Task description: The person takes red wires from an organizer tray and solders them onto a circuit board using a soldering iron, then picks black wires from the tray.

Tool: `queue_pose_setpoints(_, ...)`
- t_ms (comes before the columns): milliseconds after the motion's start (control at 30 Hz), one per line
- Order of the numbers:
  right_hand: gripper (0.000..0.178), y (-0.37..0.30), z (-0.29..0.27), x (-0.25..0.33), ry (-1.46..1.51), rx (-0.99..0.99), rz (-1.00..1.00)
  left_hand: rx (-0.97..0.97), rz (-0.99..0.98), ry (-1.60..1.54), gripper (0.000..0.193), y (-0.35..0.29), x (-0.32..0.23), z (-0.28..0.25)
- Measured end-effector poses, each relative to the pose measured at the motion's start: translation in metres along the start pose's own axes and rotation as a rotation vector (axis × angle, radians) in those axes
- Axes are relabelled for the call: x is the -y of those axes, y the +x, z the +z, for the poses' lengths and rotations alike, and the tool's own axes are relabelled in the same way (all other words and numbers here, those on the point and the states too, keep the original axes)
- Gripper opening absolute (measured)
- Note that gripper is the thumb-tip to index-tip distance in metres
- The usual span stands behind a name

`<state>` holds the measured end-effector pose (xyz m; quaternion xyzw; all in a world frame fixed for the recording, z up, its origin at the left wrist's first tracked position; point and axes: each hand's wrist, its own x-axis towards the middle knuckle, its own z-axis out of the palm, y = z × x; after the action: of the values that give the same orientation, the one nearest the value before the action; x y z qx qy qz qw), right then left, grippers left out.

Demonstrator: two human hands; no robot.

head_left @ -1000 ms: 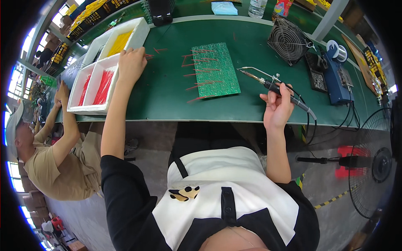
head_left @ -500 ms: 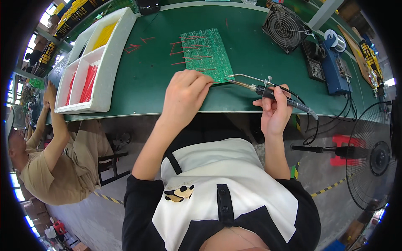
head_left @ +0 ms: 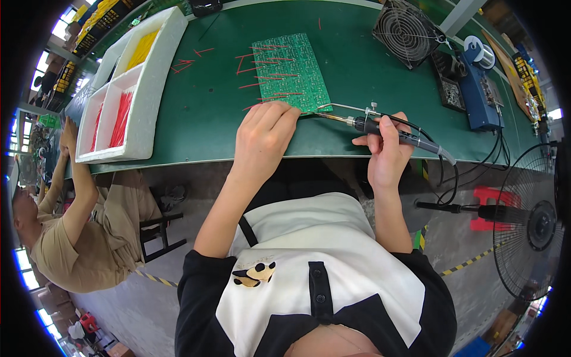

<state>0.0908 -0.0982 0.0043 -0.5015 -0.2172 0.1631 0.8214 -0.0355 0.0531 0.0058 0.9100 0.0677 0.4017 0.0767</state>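
A green circuit board [head_left: 309, 68] lies on the bench, with several short red wires [head_left: 275, 76] standing out across its left part. My left hand [head_left: 265, 134] is closed at the board's near edge, fingertips pinched together; whatever they hold is hidden. In my right hand [head_left: 389, 146] is a soldering iron [head_left: 367, 125] with a thin metal solder-feed tube [head_left: 351, 107] clamped along it. The iron's tip and the tube's end meet at the board's near right edge, close to my left fingertips. Whether the tip touches the board I cannot tell.
A white foam box [head_left: 156, 89] with red and yellow wires stands at left; loose red wires [head_left: 183, 64] lie beside it. At right are a square fan [head_left: 404, 34], a blue soldering station [head_left: 476, 98] and a solder spool [head_left: 479, 53]. A co-worker [head_left: 83, 238] sits at left.
The board has shifted slightly left and away from me. My left hand has turned a little at its near edge, and the iron has moved slightly left and lies flatter.
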Motion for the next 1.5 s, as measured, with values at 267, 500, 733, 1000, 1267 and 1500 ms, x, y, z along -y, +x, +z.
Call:
queue_pose_setpoints(267, 0.016, 0.0019, -0.0013, 0.0009, -0.02, 0.003, 0.007, -0.032, 0.0, -0.014, 0.014, 0.0015, -0.0004, 0.0024)
queue_pose_setpoints(500, 0.013, 0.0015, -0.0022, 0.0006, -0.019, 0.023, 0.008, -0.015, 0.034, 0.018, 0.015, 0.0008, 0.0003, 0.0038)
queue_pose_setpoints(733, 0.013, 0.0025, -0.0039, -0.0007, -0.017, 0.027, 0.001, -0.015, 0.046, 0.032, 0.015, 0.0017, 0.0012, 0.003)
queue_pose_setpoints(1000, 0.013, 0.0017, -0.0032, 0.0017, -0.009, 0.022, 0.014, -0.037, 0.044, 0.016, 0.017, 0.0001, 0.0018, 0.0055)
queue_pose_setpoints(1267, 0.013, 0.0001, 0.0007, 0.0011, -0.024, -0.004, 0.024, -0.038, 0.054, 0.027, 0.017, -0.0019, 0.0008, 0.0037)
queue_pose_setpoints(1500, 0.015, 0.0052, 0.0024, 0.0019, -0.04, -0.01, 0.009, -0.032, 0.057, 0.033, 0.017, -0.0017, 0.0011, 0.0034)
